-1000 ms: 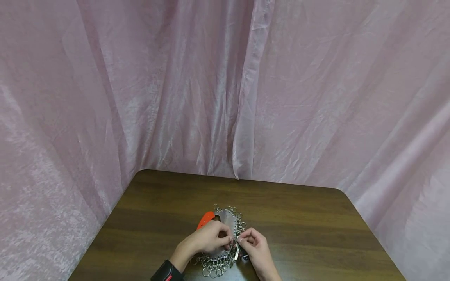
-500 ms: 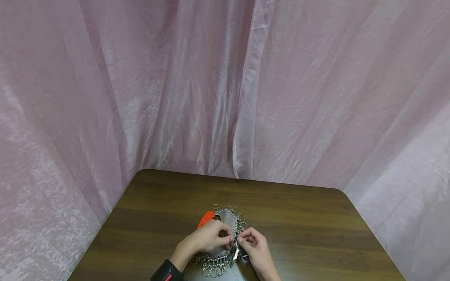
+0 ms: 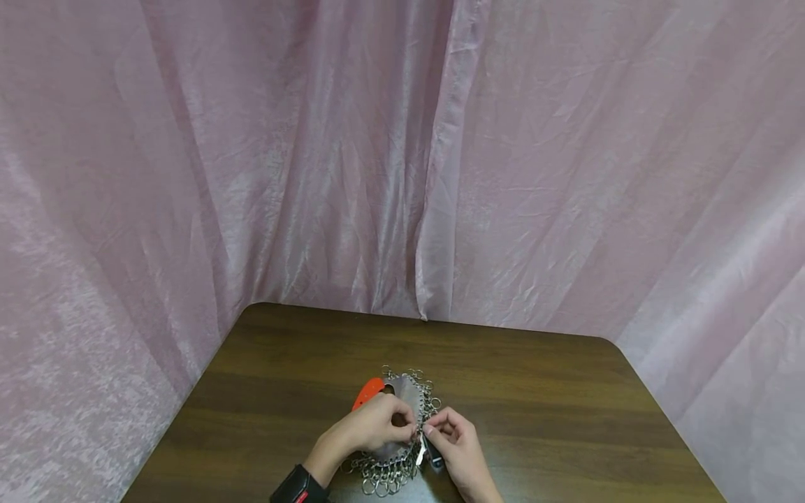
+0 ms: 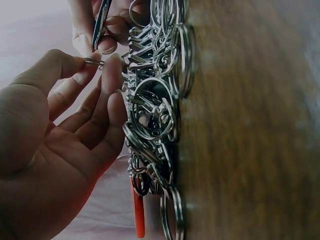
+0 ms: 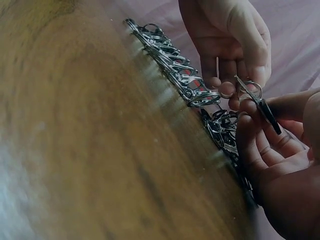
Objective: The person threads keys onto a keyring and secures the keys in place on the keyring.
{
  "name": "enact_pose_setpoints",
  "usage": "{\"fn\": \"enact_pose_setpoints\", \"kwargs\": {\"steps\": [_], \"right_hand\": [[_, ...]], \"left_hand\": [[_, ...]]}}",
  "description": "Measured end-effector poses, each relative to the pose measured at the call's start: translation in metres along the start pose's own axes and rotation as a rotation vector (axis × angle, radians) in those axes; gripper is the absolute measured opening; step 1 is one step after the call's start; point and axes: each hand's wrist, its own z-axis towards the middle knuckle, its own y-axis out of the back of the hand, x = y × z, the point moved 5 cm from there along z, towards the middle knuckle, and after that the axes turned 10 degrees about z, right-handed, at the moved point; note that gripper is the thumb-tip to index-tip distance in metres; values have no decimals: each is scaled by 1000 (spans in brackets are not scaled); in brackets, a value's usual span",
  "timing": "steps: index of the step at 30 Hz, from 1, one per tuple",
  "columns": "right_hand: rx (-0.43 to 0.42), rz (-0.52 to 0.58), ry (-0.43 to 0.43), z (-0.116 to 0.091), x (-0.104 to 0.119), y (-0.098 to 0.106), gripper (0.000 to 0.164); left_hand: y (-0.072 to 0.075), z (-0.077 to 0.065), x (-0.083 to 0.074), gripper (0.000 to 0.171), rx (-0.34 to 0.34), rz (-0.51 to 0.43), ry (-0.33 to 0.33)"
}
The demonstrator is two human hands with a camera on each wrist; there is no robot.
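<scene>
A grey sheet fringed with many metal split rings lies on the table. Bent over its near part, my left hand pinches a split ring between thumb and fingertip. Close on its right, my right hand pinches a slim black-and-silver piece, whose kind I cannot tell. In the right wrist view its pointed silver end crosses the pinched ring. The fingertips of both hands nearly meet above the fringe. My left hand covers part of the sheet.
An orange piece with small dark dots sticks out from the sheet's left side. The wooden table stretches around it, with rounded far corners. Pink curtains hang behind and along both sides. A black band circles the left wrist.
Both hands stay in nearly the same place. The black-and-silver piece has turned slightly at the right fingertips, and the bright ring seen there a second ago shows less in the head view.
</scene>
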Motion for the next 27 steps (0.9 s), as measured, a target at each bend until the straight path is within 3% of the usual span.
{"fn": "enact_pose_setpoints", "kwargs": {"steps": [8, 14, 19, 27], "right_hand": [[-10, -24, 4, -2, 4, -3, 16], [66, -30, 49, -5, 5, -5, 15], [114, -52, 91, -5, 3, -5, 2], [84, -115, 135, -4, 4, -5, 4]], "left_hand": [[0, -2, 0, 18, 10, -10, -2], [1, -4, -1, 18, 16, -12, 0], [0, -4, 1, 19, 27, -14, 11], [-1, -4, 0, 19, 38, -33, -25]]}}
